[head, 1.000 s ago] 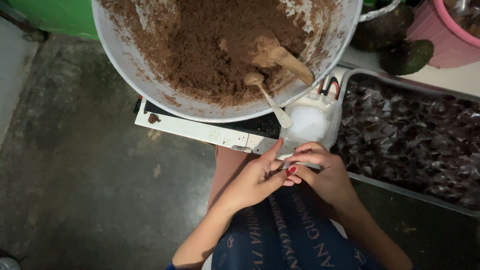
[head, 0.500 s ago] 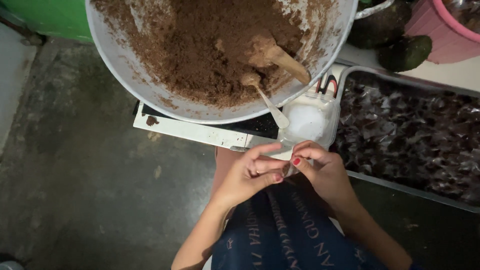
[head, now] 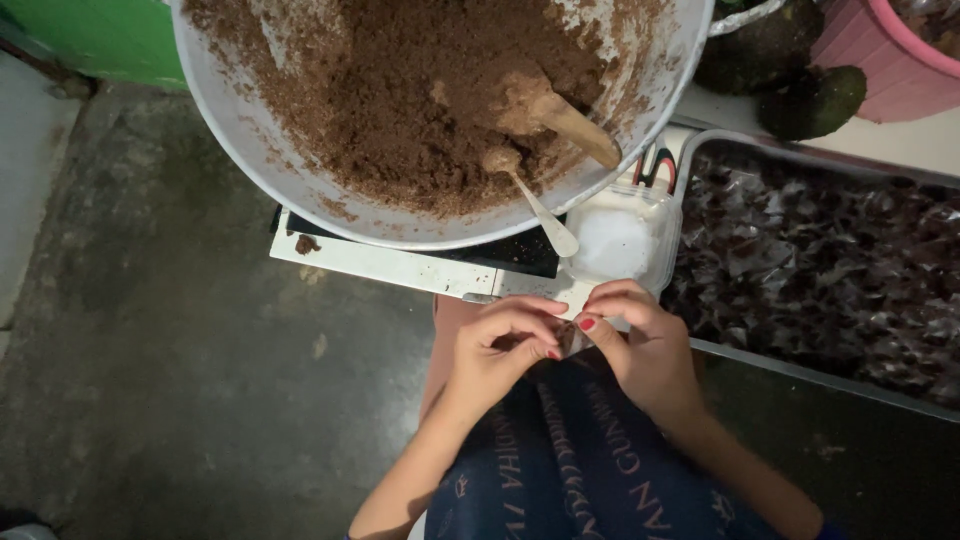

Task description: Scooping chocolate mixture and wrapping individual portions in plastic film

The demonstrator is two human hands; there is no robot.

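While the person sits bent over their lap, the big white basin of brown crumbly mixture fills the space above everything else. To the right of the basin and lower, a long metal tray holds dark, clear-wrapped pieces. Under the basin's near rim lies a white board, and beside it a small clear plastic tub. Two wooden spoons stick out of the mixture. Just below the basin, the left hand and right hand meet, fingertips pressed together, pinching a small clear wrapper between them over the dark printed cloth.
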